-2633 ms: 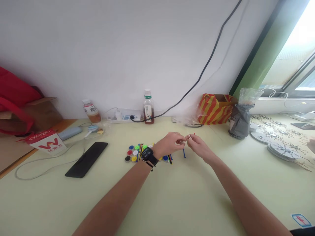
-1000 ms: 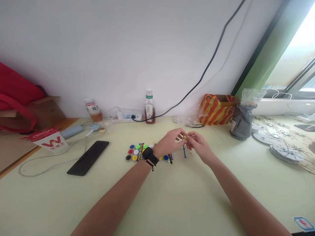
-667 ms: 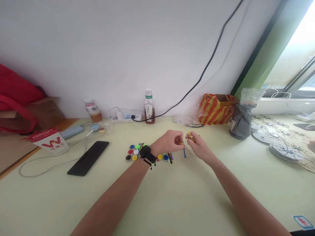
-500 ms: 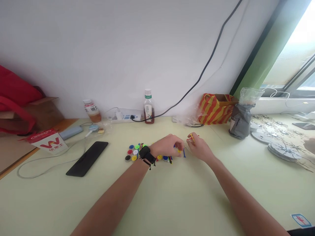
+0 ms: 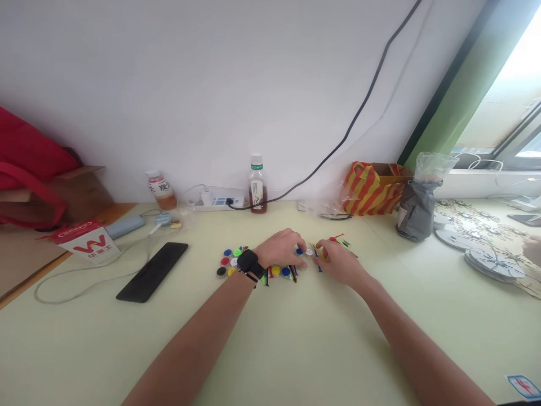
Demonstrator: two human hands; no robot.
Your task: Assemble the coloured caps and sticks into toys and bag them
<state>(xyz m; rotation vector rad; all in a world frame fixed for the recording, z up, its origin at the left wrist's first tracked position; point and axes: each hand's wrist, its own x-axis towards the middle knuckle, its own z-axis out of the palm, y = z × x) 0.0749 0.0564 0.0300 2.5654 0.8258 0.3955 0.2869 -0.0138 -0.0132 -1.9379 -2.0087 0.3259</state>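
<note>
My left hand (image 5: 282, 249) is over the row of small coloured pieces, its thumb and forefinger parted around a blue round disc (image 5: 299, 252). Beside that lies a white disc (image 5: 309, 252). Just to the right, my right hand (image 5: 339, 264) has its thumb and forefinger apart and pointing at thin coloured sticks (image 5: 315, 249); a bit of yellow shows between them. Red sticks (image 5: 337, 238) lie behind this hand. More discs, such as a red one (image 5: 225, 261) and a yellow one (image 5: 275, 271), sit under and around my left wrist.
A black slab (image 5: 152, 272) lies at left, near a red-and-white box (image 5: 88, 242). Along the wall stand a drink bottle (image 5: 257, 189), a power strip (image 5: 217, 200) and a striped bag (image 5: 374, 189). Stacked grey discs (image 5: 494, 264) lie at right, beside part of another person's hand (image 5: 531, 248).
My left fingers have spread apart and show the blue and white discs. My right hand has come down and left; the red sticks it held before now lie behind it.
</note>
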